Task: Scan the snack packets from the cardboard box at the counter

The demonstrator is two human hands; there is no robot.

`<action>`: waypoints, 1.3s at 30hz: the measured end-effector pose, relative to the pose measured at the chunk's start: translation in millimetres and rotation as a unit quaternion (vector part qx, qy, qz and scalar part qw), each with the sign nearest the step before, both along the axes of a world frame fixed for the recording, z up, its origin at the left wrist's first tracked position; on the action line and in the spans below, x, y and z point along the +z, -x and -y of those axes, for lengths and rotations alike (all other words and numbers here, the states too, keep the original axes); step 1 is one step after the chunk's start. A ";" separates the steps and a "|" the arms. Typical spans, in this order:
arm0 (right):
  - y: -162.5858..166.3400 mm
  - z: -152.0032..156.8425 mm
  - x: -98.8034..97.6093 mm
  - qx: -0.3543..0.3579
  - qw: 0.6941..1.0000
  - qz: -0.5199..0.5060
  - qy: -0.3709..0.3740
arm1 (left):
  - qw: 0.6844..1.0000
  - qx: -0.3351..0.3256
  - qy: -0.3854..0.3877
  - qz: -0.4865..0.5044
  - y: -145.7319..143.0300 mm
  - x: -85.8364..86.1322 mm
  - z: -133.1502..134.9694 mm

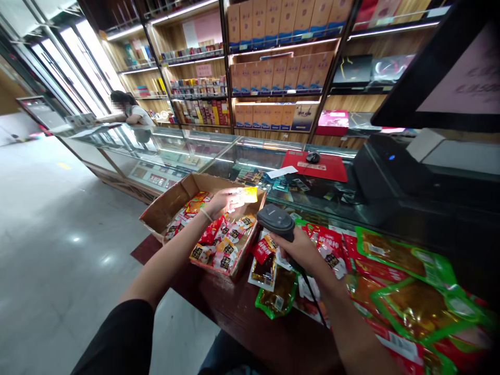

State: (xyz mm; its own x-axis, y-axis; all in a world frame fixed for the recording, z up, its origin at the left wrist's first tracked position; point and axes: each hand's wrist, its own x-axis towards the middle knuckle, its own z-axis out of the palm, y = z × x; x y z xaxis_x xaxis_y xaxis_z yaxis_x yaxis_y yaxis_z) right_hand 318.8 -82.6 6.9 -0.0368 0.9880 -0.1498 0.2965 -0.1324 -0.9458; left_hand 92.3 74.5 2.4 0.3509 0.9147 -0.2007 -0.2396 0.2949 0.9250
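Observation:
In my left hand (223,202) is a small yellow packet (248,195), brightly lit, held above the cardboard box (177,192). My right hand (300,247) is wrapped round the handle of a black barcode scanner (275,219), whose head faces left toward the packet. Its cable runs down past my wrist. Inside the box lie several small snack packets (226,250) in white, red and orange. Under and beside my right hand, more snack packets (277,294) with green edges or red wrapping are spread on the dark counter.
A pile of green-edged packets (410,307) covers the right side. Behind are a glass display counter (219,151), a red mat (332,166) with a mouse (313,157), and a monitor (441,78). A person (135,112) leans on the counter at far left.

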 end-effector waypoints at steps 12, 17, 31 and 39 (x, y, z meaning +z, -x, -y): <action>-55.5 0.9 11.6 -0.096 0.990 -0.091 -0.045 | 0.988 -0.101 -0.061 -0.098 -25.8 15.1 22.0; -80.8 5.5 18.5 -0.139 0.980 -0.127 -0.067 | 0.956 -0.255 -0.083 -0.117 -61.6 25.2 47.6; -67.4 4.3 15.4 -0.100 0.987 -0.117 -0.056 | 0.972 -0.090 -0.092 -0.196 -32.0 -1.1 0.0; -27.9 -2.5 2.1 -0.044 0.995 -0.082 -0.038 | 0.935 -0.103 -0.127 -0.316 7.5 -46.4 -23.0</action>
State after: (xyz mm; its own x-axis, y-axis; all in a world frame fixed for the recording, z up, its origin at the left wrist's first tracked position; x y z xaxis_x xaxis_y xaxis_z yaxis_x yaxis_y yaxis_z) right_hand 346.7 -80.1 9.0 0.0317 0.9968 -0.0731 0.1288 -0.0766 -0.9887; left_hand 84.7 97.5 -44.0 0.4101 0.8870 -0.2121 0.4153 0.0255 0.9093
